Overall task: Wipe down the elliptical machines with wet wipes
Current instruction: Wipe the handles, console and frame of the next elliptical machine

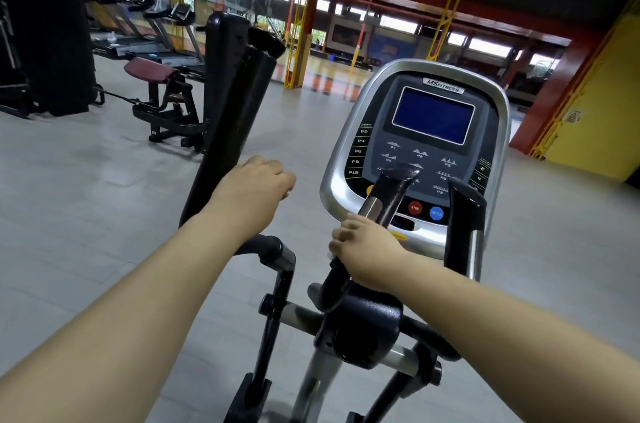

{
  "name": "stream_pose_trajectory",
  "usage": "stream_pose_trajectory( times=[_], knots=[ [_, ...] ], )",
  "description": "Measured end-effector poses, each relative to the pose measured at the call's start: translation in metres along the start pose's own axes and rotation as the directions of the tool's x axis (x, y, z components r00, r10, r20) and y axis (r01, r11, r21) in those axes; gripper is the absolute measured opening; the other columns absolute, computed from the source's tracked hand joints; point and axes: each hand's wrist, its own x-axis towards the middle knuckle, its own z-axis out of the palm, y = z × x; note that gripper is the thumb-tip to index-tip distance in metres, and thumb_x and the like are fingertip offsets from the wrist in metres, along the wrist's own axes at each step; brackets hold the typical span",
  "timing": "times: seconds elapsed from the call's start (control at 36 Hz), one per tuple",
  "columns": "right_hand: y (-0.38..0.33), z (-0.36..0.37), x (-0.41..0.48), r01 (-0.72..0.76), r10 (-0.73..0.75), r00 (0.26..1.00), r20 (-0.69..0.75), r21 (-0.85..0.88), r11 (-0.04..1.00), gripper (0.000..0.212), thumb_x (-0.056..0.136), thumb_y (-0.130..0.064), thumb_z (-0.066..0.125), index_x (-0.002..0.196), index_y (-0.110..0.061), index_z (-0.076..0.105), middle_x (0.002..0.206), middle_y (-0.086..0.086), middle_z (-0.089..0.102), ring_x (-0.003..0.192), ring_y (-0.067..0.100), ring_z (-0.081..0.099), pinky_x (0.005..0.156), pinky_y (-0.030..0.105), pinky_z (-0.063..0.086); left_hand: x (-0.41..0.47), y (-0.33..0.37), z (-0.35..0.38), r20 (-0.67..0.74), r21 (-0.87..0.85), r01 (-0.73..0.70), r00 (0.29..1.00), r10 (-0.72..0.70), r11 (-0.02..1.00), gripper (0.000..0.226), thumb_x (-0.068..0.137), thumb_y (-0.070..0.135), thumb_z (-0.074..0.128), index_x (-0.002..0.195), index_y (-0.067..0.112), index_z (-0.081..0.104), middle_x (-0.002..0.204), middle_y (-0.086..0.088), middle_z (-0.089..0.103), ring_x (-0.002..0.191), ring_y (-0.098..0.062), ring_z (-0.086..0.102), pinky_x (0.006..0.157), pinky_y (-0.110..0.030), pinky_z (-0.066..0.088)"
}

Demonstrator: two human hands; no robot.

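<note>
Elliptical machine point(363, 329) stands directly in front of the person, near and centre-right, on a grey tiled floor point(86, 180); treadmills point(166, 42) line the far left. The left swing arm point(235, 104), a tall black padded bar, rises left of centre. The left hand point(252, 185) lies against its lower part, knuckles up and fingers curled; whether they close round the bar, or hold anything, cannot be told. Right of it, the right hand point(367, 251) has its fingers wrapped round the inner grip point(389, 189), just below the chrome sensor plate point(370, 206). No wet wipe is plainly visible; one may be folded inside either palm. Behind the grip sits the console point(433, 118), its screen dark blue, and a second inner grip point(464, 211) stands at the right. The step in hand appears to be wiping the grips. To do it well, steady the swing arm with the left hand so the linkage does not move. Draw the right hand along the full grip, rotating round it and covering the sensor plate. Keep moisture light near the console buttons.
</note>
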Motion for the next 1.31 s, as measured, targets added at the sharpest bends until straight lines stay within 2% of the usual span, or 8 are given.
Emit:
stream_pose_trajectory(
  times=[0.22,0.36,0.53,0.64,0.81,0.97,1.11,1.31],
  knots=[
    [0.023,0.004,-0.038,-0.148,0.254,0.829,-0.499,0.244,0.959,0.027,0.091,-0.021,0.046,0.091,-0.007,0.069,0.097,0.001,0.067,0.082,0.022,0.059,0.067,0.034,0.052,0.012,0.037,0.009,0.1,-0.311,0.133,0.989,-0.107,0.941,0.027,0.085,-0.002,0.04,0.092,0.021,0.051,0.1,0.001,0.05,0.09,-0.021,0.054,0.069,-0.025,0.035],
    [0.042,-0.006,-0.049,-0.319,0.828,0.5,-0.252,0.836,0.447,0.022,0.095,-0.022,0.046,0.104,-0.018,0.066,0.098,-0.016,0.054,0.093,0.006,0.053,0.077,0.005,0.037,0.031,0.066,0.014,0.121,-0.476,0.132,0.989,-0.084,0.869,0.012,0.089,0.029,0.059,0.084,0.022,0.05,0.092,0.005,0.053,0.086,-0.015,0.054,0.069,-0.024,0.036],
    [0.05,-0.012,-0.037,-0.33,0.966,0.255,-0.045,0.935,0.131,0.014,0.094,-0.015,0.055,0.105,-0.012,0.063,0.099,-0.001,0.059,0.09,0.01,0.054,0.085,0.023,0.045,0.039,0.094,0.026,0.204,-0.591,0.2,0.974,-0.096,0.781,0.034,0.088,0.03,0.062,0.12,0.024,0.054,0.1,0.012,0.054,0.092,-0.006,0.054,0.082,-0.023,0.044],
    [0.061,-0.01,-0.021,-0.259,0.958,0.269,0.101,0.966,-0.029,0.022,0.095,-0.005,0.043,0.079,-0.009,0.059,0.069,-0.002,0.05,0.061,0.012,0.041,0.064,0.027,0.035,0.041,0.1,0.036,0.254,-0.558,0.227,0.962,-0.095,0.798,0.035,0.09,0.028,0.058,0.125,0.029,0.052,0.105,0.006,0.064,0.097,-0.011,0.058,0.085,-0.031,0.051],
    [0.072,-0.008,-0.009,-0.075,0.899,0.355,0.256,0.967,-0.245,0.08,0.08,0.016,0.028,0.124,-0.045,0.054,0.12,0.003,0.061,0.076,0.012,0.047,0.058,0.019,0.037,0.047,0.099,0.04,0.251,-0.479,0.21,0.963,-0.096,0.852,0.037,0.093,0.028,0.053,0.129,0.028,0.048,0.098,0.002,0.064,0.095,-0.019,0.058,0.081,-0.032,0.05],
    [0.034,0.024,-0.014,-0.189,0.726,0.555,0.406,0.911,-0.366,0.048,0.082,0.014,0.036,0.088,-0.021,0.068,0.085,0.009,0.07,0.081,0.03,0.065,0.075,0.04,0.055,0.04,0.102,0.044,0.234,-0.533,0.226,0.965,-0.115,0.816,0.043,0.093,0.028,0.054,0.135,0.031,0.045,0.109,-0.002,0.065,0.107,-0.021,0.057,0.091,-0.038,0.047],
    [-0.002,0.034,-0.04,-0.224,0.553,0.723,0.414,0.898,-0.38,0.039,0.087,0.016,0.039,0.087,-0.012,0.067,0.071,0.006,0.065,0.064,0.016,0.062,0.063,0.028,0.053,0.038,0.102,0.045,0.229,-0.539,0.223,0.967,-0.113,0.812,0.046,0.094,0.029,0.054,0.138,0.033,0.042,0.113,-0.001,0.062,0.109,-0.018,0.055,0.09,-0.032,0.046],
    [0.009,0.021,-0.035,-0.276,0.672,0.629,0.391,0.92,-0.277,0.031,0.079,0.018,0.041,0.089,0.001,0.065,0.071,0.014,0.062,0.064,0.025,0.059,0.062,0.035,0.053,0.032,0.102,0.047,0.248,-0.518,0.237,0.961,-0.12,0.822,0.047,0.095,0.027,0.051,0.14,0.033,0.039,0.115,0.0,0.061,0.107,-0.016,0.055,0.087,-0.028,0.045]
  ],
)
